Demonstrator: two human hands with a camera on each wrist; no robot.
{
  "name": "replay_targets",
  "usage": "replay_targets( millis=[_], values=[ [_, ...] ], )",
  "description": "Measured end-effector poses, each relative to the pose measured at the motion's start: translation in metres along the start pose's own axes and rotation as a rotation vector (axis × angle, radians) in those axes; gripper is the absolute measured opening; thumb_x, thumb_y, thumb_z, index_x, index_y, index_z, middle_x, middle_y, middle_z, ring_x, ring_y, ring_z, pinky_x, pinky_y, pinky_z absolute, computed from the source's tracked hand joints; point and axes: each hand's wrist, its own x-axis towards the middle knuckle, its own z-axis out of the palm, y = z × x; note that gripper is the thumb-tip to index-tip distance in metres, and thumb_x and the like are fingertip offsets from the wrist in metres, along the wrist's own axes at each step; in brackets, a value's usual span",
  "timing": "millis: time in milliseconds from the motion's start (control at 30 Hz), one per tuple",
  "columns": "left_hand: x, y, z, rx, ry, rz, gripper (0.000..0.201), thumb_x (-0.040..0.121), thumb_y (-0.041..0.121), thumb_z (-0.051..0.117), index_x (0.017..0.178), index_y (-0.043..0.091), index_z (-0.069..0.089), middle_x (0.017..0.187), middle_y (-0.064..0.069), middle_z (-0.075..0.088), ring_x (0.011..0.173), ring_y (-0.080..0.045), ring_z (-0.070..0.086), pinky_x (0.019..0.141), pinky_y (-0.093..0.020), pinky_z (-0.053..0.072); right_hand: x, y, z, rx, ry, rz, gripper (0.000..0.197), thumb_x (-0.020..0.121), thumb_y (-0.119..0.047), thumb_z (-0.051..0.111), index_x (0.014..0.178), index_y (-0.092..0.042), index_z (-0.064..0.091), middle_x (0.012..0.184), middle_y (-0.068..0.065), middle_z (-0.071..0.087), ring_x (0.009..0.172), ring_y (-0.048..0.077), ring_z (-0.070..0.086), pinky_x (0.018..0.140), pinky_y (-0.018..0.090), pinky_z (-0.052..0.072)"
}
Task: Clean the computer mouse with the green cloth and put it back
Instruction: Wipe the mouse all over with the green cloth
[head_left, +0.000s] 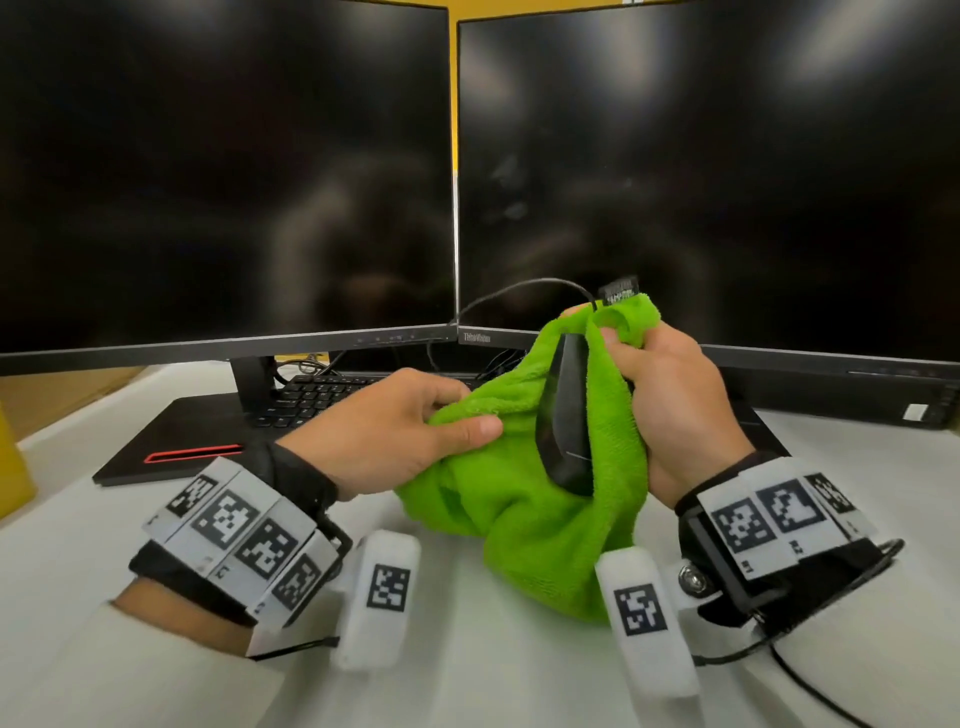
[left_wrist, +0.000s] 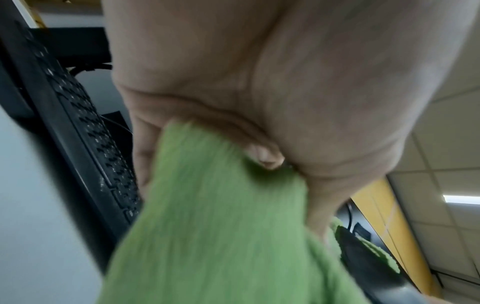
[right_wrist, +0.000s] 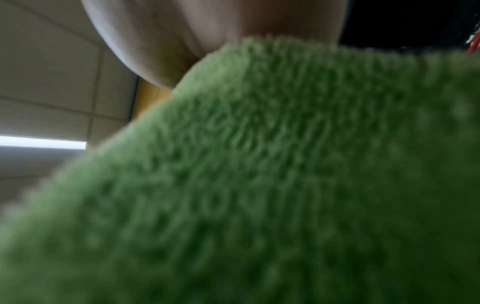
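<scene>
The green cloth (head_left: 540, 499) hides most of the black computer mouse (head_left: 566, 415), which is held on edge above the white desk (head_left: 467, 675) in front of the two dark monitors (head_left: 223, 171). The right hand (head_left: 670, 410) curls round mouse and cloth together; its fingertips are buried in the fabric. The left hand (head_left: 384, 431) pinches a cloth fold between thumb and fingers. The right wrist view is filled by blurred green pile. A tag on the mouse cable (head_left: 519, 291) is unreadable; the right monitor's bezel reads "ThinkVision".

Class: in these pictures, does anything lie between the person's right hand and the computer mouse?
Yes. The green cloth wraps the mouse, lying between it and the right hand. The left hand grips the cloth's other side.
</scene>
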Motion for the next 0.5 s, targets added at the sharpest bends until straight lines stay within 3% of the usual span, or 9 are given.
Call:
replay_targets(
  millis=[67, 100, 167, 200, 267, 300, 367, 433, 500],
  values=[
    [0.003, 0.0, 0.005, 0.029, 0.077, -0.007, 0.046, 0.1, 0.048, 0.062, 0.101, 0.005, 0.079, 0.096, -0.013, 0.083, 0.094, -0.034, 0.079, 0.095, -0.056, 0.06, -0.001, 0.001, 0.001, -0.045, 0.02, -0.011, 0.026, 0.105, -0.012, 0.053, 0.093, -0.015, 0.075, 0.092, 0.011, 0.077, 0.088, 0.028, 0.075, 0.09, 0.049, 0.062],
    [0.003, 0.001, 0.01, 0.031, 0.112, -0.021, 0.058, 0.099, 0.057, 0.059, 0.097, 0.002, 0.078, 0.092, -0.017, 0.082, 0.089, -0.037, 0.079, 0.093, -0.057, 0.06, -0.001, 0.002, 0.002, -0.081, 0.042, -0.026, 0.025, 0.105, -0.014, 0.054, 0.09, -0.014, 0.074, 0.089, 0.011, 0.076, 0.084, 0.025, 0.074, 0.087, 0.044, 0.062],
    [0.004, 0.005, 0.019, 0.086, 0.167, -0.031, 0.092, 0.084, 0.08, 0.05, 0.087, -0.01, 0.069, 0.078, -0.024, 0.074, 0.068, -0.04, 0.07, 0.085, -0.059, 0.059, -0.001, 0.001, 0.004, -0.178, 0.076, -0.058, 0.03, 0.106, -0.021, 0.055, 0.078, -0.014, 0.067, 0.075, 0.005, 0.069, 0.066, 0.007, 0.069, 0.072, 0.024, 0.057],
    [0.005, 0.007, 0.023, 0.122, 0.2, -0.024, 0.102, 0.079, 0.087, 0.043, 0.079, -0.013, 0.061, 0.068, -0.02, 0.065, 0.059, -0.034, 0.059, 0.08, -0.057, 0.059, -0.001, 0.001, 0.006, -0.23, 0.083, -0.072, 0.035, 0.106, -0.023, 0.053, 0.073, -0.014, 0.062, 0.068, 0.0, 0.063, 0.054, -0.003, 0.061, 0.061, 0.014, 0.05],
    [0.006, 0.009, 0.027, 0.144, 0.256, -0.019, 0.105, 0.076, 0.09, 0.036, 0.07, -0.014, 0.05, 0.061, -0.018, 0.05, 0.056, -0.03, 0.045, 0.071, -0.048, 0.052, -0.001, 0.001, 0.009, -0.303, 0.086, -0.099, 0.042, 0.108, -0.025, 0.05, 0.068, -0.014, 0.056, 0.061, -0.004, 0.055, 0.046, -0.006, 0.055, 0.049, 0.007, 0.038],
    [0.006, 0.01, 0.028, 0.123, 0.255, -0.017, 0.105, 0.078, 0.089, 0.036, 0.073, -0.015, 0.052, 0.062, -0.026, 0.053, 0.056, -0.036, 0.048, 0.075, -0.047, 0.055, -0.001, 0.001, 0.011, -0.324, 0.079, -0.104, 0.043, 0.108, -0.027, 0.049, 0.067, -0.014, 0.055, 0.06, -0.004, 0.054, 0.046, -0.004, 0.055, 0.051, 0.01, 0.04],
    [0.005, 0.01, 0.03, 0.03, 0.209, 0.008, 0.099, 0.087, 0.08, 0.042, 0.091, -0.016, 0.062, 0.084, -0.04, 0.065, 0.071, -0.046, 0.065, 0.09, -0.06, 0.058, -0.001, 0.004, 0.012, -0.338, 0.075, -0.103, 0.046, 0.106, -0.032, 0.052, 0.063, -0.017, 0.052, 0.058, -0.003, 0.053, 0.052, 0.007, 0.054, 0.064, 0.031, 0.048],
    [0.003, 0.012, 0.033, -0.14, 0.19, 0.021, 0.07, 0.101, 0.056, 0.051, 0.102, -0.011, 0.071, 0.101, -0.035, 0.074, 0.089, -0.043, 0.075, 0.096, -0.06, 0.057, 0.0, 0.007, 0.011, -0.329, 0.092, -0.128, 0.047, 0.103, -0.032, 0.058, 0.061, -0.013, 0.052, 0.058, 0.007, 0.052, 0.06, 0.022, 0.053, 0.068, 0.047, 0.051],
    [0.003, 0.016, 0.033, -0.402, 0.204, -0.024, 0.04, 0.106, 0.029, 0.054, 0.104, -0.003, 0.078, 0.107, -0.021, 0.079, 0.093, -0.033, 0.077, 0.089, -0.045, 0.062, 0.002, 0.009, 0.008, -0.328, 0.105, -0.14, 0.041, 0.101, -0.028, 0.061, 0.074, 0.002, 0.063, 0.073, 0.028, 0.065, 0.067, 0.037, 0.062, 0.074, 0.058, 0.056]
  ],
)
